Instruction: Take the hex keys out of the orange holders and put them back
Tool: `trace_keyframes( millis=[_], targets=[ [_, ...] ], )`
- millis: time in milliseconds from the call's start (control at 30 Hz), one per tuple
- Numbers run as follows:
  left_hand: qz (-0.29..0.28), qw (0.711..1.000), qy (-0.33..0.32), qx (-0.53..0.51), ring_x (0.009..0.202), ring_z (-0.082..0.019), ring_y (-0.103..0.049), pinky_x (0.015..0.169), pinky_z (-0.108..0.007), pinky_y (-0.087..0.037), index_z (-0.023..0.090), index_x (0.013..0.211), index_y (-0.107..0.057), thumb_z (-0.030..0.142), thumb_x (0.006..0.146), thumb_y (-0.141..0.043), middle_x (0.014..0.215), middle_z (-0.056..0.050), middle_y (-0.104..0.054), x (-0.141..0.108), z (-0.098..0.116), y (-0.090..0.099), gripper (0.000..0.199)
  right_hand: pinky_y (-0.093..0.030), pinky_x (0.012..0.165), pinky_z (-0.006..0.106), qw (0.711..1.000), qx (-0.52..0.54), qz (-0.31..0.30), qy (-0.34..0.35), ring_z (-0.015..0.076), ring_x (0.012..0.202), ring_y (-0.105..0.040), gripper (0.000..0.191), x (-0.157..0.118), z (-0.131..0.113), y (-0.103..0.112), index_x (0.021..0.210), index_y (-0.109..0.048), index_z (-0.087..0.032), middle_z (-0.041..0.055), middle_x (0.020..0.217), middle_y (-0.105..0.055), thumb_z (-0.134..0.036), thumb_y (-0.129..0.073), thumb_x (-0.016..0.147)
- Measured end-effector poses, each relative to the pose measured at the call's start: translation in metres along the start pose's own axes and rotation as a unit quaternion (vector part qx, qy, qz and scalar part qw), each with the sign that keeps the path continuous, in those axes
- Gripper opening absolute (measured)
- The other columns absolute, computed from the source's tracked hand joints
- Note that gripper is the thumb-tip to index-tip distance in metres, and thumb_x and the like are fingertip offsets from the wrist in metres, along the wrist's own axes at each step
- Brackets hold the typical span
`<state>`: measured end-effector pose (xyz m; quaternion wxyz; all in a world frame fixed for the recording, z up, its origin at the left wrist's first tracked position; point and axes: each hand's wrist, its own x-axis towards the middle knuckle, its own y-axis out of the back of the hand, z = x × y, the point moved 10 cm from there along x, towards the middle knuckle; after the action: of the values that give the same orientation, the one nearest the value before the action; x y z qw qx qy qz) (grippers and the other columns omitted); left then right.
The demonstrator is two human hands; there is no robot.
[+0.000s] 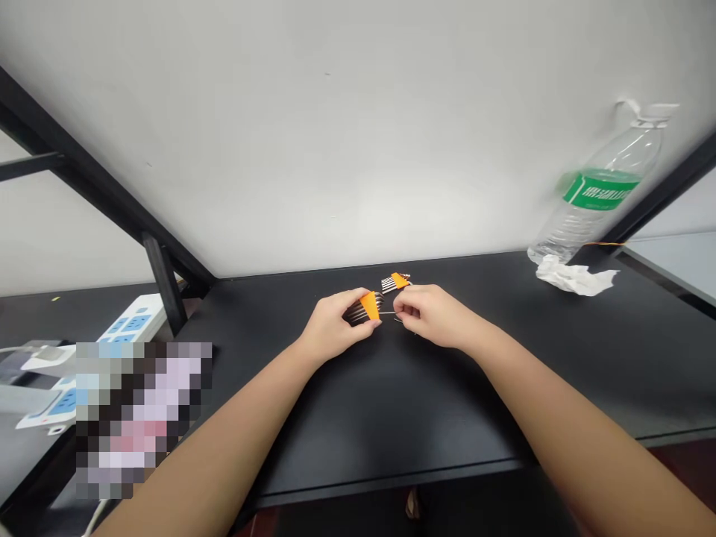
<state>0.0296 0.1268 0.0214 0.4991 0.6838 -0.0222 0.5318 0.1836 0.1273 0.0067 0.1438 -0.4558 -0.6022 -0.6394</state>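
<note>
Head view, looking down on a black desktop (447,406). Left hand (333,326) has its fingers clamped around an orange-holdered set of thin steel hex keys (366,307); right hand (430,315) pinches its fingertips together at a key's end (391,312). A second orange-and-steel set (395,282) lies just beyond, on the desk.

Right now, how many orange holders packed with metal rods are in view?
2: one orange plastic holder in the left hand, a second orange plastic holder on the black desktop just beyond it.
</note>
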Motion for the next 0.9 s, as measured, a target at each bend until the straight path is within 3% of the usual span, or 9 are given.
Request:
trace_keyframes(
  millis=[433, 600, 767, 900],
  targets=[
    [-0.004, 0.999, -0.014, 0.049, 0.097, -0.022, -0.073, 0.092, -0.034, -0.057, 0.023, 0.123, -0.068, 0.043, 0.08, -0.077, 0.114, -0.005, -0.076, 0.001, 0.001, 0.0, 0.048, -0.04, 0.066, 0.03, 0.998, -0.043, 0.005, 0.034, 0.0151, 0.07, -0.053, 0.019, -0.001, -0.003, 0.0, 0.079, -0.061, -0.02, 0.0018, 0.079, -0.062, -0.011, -0.054, 0.094],
    [-0.021, 0.993, -0.043, 0.109, 0.082, -0.02, -0.071, 0.087, -0.034, -0.056, 0.025, 0.114, -0.07, 0.043, 0.08, -0.076, 0.098, -0.002, -0.077, 0.001, 0.008, -0.002, 0.039, -0.041, 0.067, 0.031, 0.994, -0.092, 0.007, 0.052, 0.0166, 0.073, -0.055, 0.021, 0.0, -0.01, -0.006, 0.085, -0.066, -0.02, 0.0049, 0.085, -0.062, -0.011, -0.052, 0.098],
    [-0.027, 0.993, -0.035, 0.112, 0.085, -0.021, -0.071, 0.087, -0.032, -0.055, 0.025, 0.118, -0.069, 0.043, 0.081, -0.075, 0.099, -0.002, -0.077, 0.002, 0.004, -0.005, 0.041, -0.046, 0.075, 0.033, 0.997, -0.049, 0.003, 0.058, 0.0181, 0.081, -0.059, 0.021, 0.005, -0.016, -0.023, 0.091, -0.068, -0.02, 0.006, 0.089, -0.066, -0.012, -0.05, 0.1],
    [-0.017, 0.994, -0.01, 0.104, 0.086, -0.021, -0.071, 0.085, -0.032, -0.054, 0.024, 0.119, -0.068, 0.043, 0.081, -0.074, 0.101, -0.002, -0.077, 0.003, 0.0, -0.002, 0.043, -0.048, 0.081, 0.033, 0.997, 0.007, 0.052, 0.056, 0.0184, 0.09, -0.061, 0.021, 0.006, -0.016, -0.019, 0.096, -0.067, -0.02, 0.0067, 0.099, -0.067, -0.011, -0.048, 0.1]
  ],
)
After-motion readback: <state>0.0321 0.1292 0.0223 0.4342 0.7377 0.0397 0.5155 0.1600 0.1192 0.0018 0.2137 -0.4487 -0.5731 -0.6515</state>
